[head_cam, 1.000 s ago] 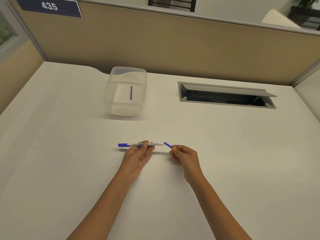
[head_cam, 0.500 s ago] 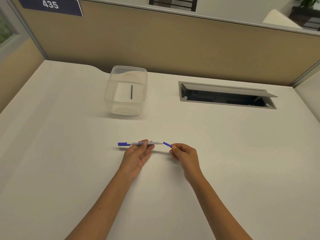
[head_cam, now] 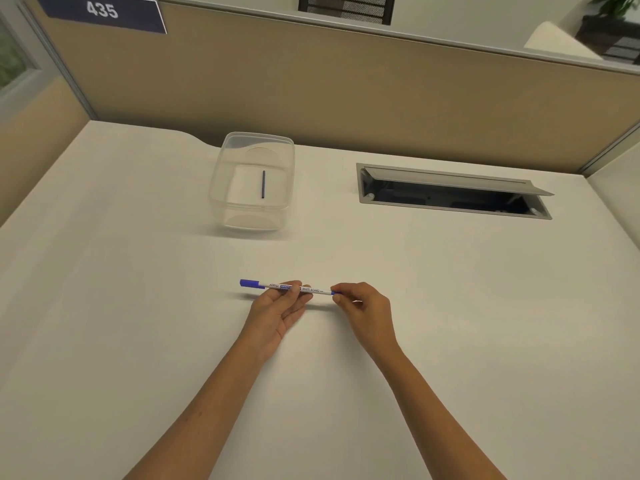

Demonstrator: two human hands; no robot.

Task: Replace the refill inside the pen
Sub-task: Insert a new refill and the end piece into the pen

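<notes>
Our left hand [head_cam: 277, 308] grips the pen [head_cam: 287, 287] mid-barrel above the desk [head_cam: 138, 306]; our right hand [head_cam: 363, 306] pinches its blue end. Toward the desk's far edge, a clear tub [head_cam: 221, 188] holds one dark refill [head_cam: 263, 184].

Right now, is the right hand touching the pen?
Touching. The head view shows the right hand's fingertips pinched on the pen's blue end.

An office cubicle: partition wall [head_cam: 346, 98], numbered sign [head_cam: 102, 11], desk [head_cam: 450, 306] cable hatch [head_cam: 453, 192].
</notes>
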